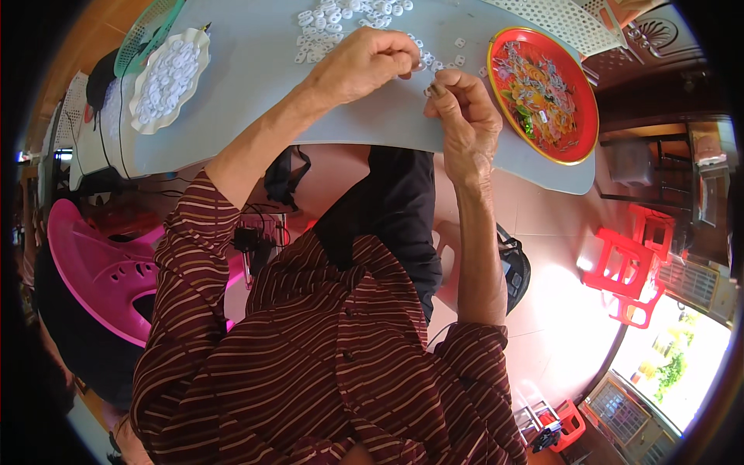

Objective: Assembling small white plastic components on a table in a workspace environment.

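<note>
My left hand is closed in a pinch above the grey table. A small white spot shows by its fingertips; whether it is held or lies behind them I cannot tell. Just to its right, my right hand pinches a small white plastic piece between thumb and fingers, mostly hidden. Beyond both hands lies a loose heap of small white oval plastic pieces with holes, and a few single pieces trail off toward the right.
At the left, a scalloped white plate holds many white pieces, beside a green basket. A gold-rimmed red tray with small metallic bits stands at the right. Behind it is a white perforated basket. A pink chair and red stools are on the floor.
</note>
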The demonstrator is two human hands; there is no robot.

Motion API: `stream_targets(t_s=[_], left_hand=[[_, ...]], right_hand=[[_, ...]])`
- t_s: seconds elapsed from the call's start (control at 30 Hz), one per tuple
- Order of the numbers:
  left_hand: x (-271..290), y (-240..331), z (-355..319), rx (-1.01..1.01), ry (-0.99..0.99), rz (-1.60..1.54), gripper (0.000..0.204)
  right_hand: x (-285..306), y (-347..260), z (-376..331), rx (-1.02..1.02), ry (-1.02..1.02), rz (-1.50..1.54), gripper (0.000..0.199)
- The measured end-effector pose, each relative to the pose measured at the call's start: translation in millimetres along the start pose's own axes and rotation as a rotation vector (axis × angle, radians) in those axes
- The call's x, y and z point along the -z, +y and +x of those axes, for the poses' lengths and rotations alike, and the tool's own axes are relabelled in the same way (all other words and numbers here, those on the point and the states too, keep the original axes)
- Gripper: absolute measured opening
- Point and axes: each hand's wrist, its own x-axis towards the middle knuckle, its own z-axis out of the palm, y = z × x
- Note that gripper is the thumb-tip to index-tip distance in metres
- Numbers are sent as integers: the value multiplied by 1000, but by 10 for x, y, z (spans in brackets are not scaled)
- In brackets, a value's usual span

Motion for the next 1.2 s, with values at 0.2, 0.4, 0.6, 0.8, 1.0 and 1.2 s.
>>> stream_targets(t_s=[0.2,0.4,0.6,0.8,1.0,1.2], left_hand=[[114,33,-40,89,-90,-277,22],[3,38,-37,-4,9,-301,20],[-48,34,-36,-15,62,-265,19],[-92,94,-60,-42,104,-230,17],[-166,105,-78,-44,160,-241,13],[-218,101,-92,-132,229,-144,7]], right_hand=[[-27,-34,1,18,-23,-68,16],[-44,-22,-10,41,-23,-72,18],[-45,-17,-11,54,-15,-79,20],[-50,-8,-18,45,8,-66,21],[-54,-3,-8,64,28,-99,21],[-63,-7,-9,98,62,-124,22]])
